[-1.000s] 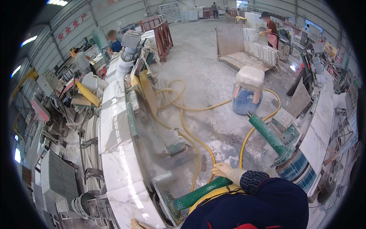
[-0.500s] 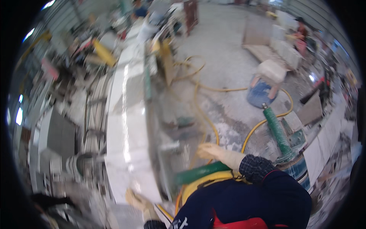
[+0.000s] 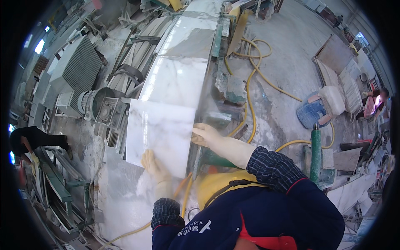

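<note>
A white, grey-veined stone tile (image 3: 162, 121), polished and roughly square, lies at the near end of a row of similar slabs (image 3: 175, 79). My left hand (image 3: 155, 166), in a cream glove, grips the tile's near edge, its fingers over the top face. At the right edge, my right hand (image 3: 205, 135) closes on the tile; its glove is cream too, and part of the grip is hidden at the edge. Checked sleeve covers show on both forearms. A yellow apron (image 3: 225, 185) covers my front.
A motor (image 3: 106, 106) stands left of the slabs. Yellow hose (image 3: 249, 96) loops over the floor at right, near a blue bucket (image 3: 312, 110) and an upright green cylinder (image 3: 315, 154). One person (image 3: 35, 143) bends over a green frame at left; another (image 3: 375, 102) is far right.
The view has swung, and the blur has gone. My right hand, earlier apart from the slabs, is now on the tile's right edge. The left hand has moved along the near edge.
</note>
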A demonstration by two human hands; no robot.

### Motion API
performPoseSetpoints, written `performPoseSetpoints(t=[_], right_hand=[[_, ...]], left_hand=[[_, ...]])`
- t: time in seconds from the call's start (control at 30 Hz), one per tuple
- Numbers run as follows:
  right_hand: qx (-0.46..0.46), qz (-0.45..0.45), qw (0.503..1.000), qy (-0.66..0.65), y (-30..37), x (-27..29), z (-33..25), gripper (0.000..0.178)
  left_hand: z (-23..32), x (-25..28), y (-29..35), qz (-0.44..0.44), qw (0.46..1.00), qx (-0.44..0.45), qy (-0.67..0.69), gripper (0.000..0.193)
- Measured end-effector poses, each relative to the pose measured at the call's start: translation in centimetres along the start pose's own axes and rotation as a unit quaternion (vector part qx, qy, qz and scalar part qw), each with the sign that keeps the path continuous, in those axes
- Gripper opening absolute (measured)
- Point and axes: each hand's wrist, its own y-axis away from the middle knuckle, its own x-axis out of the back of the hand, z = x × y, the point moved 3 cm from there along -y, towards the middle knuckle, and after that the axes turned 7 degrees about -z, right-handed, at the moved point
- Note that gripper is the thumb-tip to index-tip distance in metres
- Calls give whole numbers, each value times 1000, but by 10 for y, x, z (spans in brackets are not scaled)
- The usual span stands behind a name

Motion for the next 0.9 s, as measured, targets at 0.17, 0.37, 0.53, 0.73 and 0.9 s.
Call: performPoseSetpoints(t=[0.17,0.37,0.53,0.73,0.9], right_hand=[[25,-25,999,-11,-23,-9,10,50],[-13,-25,995,94,-61,2,31,46],[24,-48,902,428,-47,-27,45,42],[109,-13,939,325,34,-26,30,56],[186,69,980,-27,149,42,56,55]], left_hand=[[3,3,5,23,999,12,-34,37],[-6,-16,26,203,879,361,235,38],[3,-21,22,95,848,366,370,38],[36,-20,8,0,864,311,395,40],[91,-32,0,-139,849,237,452,42]])
